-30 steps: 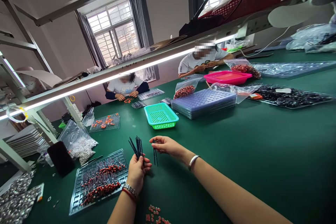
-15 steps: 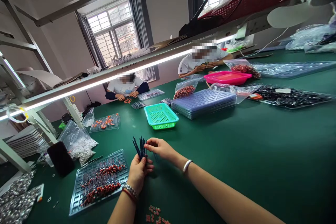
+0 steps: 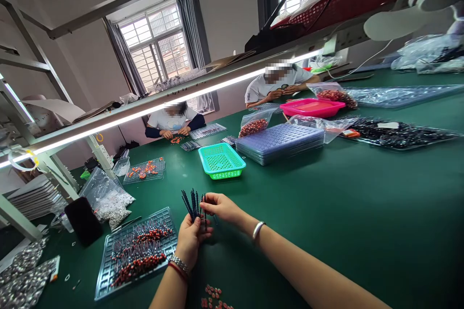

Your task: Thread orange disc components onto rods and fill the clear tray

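A bundle of thin dark beaded strands (image 3: 190,203) fans upward from my left hand (image 3: 189,239), which is closed round their lower ends. Between thumb and fingertips, my right hand (image 3: 223,206) pinches a single dark strand (image 3: 205,222) just right of the bundle. That strand hangs upright, its lower part close to my left fingers. To the left of my left wrist lies a clear compartment tray (image 3: 103,270) with rows of strung orange-red and dark beads (image 3: 139,263). Small loose reddish pieces (image 3: 213,292) are scattered on the table below my hands.
A turquoise-green basket (image 3: 222,161) stands ahead, beside stacked clear trays (image 3: 281,140). Left are a black phone (image 3: 83,222) and bags of pale beads (image 3: 112,203). A pink tray (image 3: 311,107) lies farther back. Two people sit across the green table (image 3: 326,212); a lit shelf crosses above.
My right hand has drawn one strand a little to the right, so it now stands apart from the bundle. My left hand stays nearly in place, still holding the others.
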Motion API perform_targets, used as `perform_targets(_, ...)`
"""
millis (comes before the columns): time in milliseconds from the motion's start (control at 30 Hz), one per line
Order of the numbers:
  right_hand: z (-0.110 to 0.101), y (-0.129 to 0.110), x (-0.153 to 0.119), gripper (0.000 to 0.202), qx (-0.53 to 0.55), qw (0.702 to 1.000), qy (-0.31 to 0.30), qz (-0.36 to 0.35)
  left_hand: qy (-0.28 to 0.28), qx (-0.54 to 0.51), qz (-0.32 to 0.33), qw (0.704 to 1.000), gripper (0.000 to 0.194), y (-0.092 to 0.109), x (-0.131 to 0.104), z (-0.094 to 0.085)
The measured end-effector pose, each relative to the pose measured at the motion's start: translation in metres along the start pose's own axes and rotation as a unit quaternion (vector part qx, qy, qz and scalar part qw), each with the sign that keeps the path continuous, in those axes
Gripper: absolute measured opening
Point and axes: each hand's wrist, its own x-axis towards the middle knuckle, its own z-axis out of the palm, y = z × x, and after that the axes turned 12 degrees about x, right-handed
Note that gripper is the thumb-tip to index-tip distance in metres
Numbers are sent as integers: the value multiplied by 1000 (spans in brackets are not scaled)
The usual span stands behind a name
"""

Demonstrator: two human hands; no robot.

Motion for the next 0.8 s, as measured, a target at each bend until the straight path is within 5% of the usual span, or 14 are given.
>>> perform_targets(433,-56,-11,-12,18,-127,975,65,170,6,5,-9,1000,24,1,-1,1)
perform_targets(600,-33,-12,-4,20,-152,975,132,95,-5,12,-3,1000,24,1,-1,1)
perform_targets(800,5,-12,-2,17,-94,994,52,20,-26,14,6,1000,22,2,-3,2)
